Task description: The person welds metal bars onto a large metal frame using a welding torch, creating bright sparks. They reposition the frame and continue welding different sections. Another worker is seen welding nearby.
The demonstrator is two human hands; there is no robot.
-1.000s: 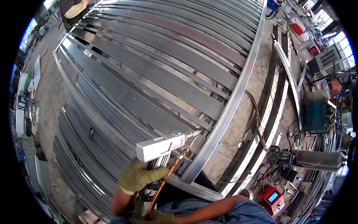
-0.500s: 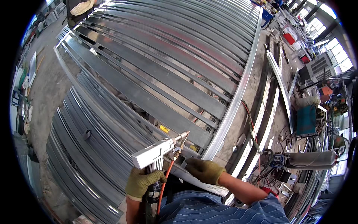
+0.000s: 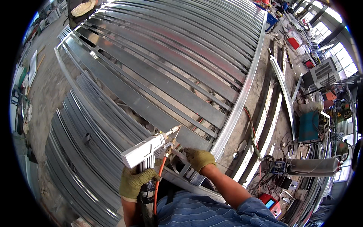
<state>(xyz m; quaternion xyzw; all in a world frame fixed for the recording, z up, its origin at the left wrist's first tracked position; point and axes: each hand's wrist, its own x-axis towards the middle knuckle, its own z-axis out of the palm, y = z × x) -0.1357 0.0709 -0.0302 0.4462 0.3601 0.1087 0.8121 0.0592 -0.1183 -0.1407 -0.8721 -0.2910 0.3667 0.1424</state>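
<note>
My gloved left hand (image 3: 137, 183) is wrapped around the black-taped handle of a handheld welding gun (image 3: 141, 152), which has a white boxy body. Its metal nozzle points away to the right, over the nearest flat slat of a steel frame (image 3: 242, 113). An orange hose (image 3: 160, 176) runs down from the gun's front beside the handle. To the right of the nozzle, my gloved right hand (image 3: 200, 159) reaches over the frame's near corner. Its fingers are curled down at a narrow metal piece; what they grip is hidden.
Long metal profiles (image 3: 79, 140) lie stacked on the left. White-edged beams (image 3: 261, 128) run along the floor to the right. Beyond them are a teal machine (image 3: 309, 126), a grey gas cylinder (image 3: 314, 167), cables and a red box with a screen (image 3: 269, 204).
My right hand has moved up and slightly left, closer to the gun's nozzle. The gun in my left hand has shifted left in view. The red box has come into fuller view.
</note>
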